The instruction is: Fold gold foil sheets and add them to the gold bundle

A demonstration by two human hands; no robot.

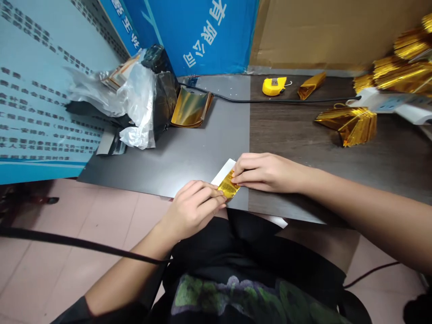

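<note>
A sheet of gold foil paper (228, 186), with a white strip along its far left side, lies at the table's front edge. It looks partly folded. The fingers of my left hand (199, 202) are closed on its near left end. At its right end, my right hand (259, 172) grips the sheet with bent fingers pressed together. Fingertips cover both ends, so the exact fold is hidden. Beyond my hands, a stack of gold foil sheets (191, 108) leans beside a black package with crumpled clear plastic (140, 99).
A yellow tape measure (274, 86) and a folded gold piece (311, 86) lie at the back, near a black cable (232, 100). Bundled gold folded papers (357, 126) sit at right, with more bundles (405, 74) behind. Blue panels (216, 36) and cardboard (337, 33) border the table.
</note>
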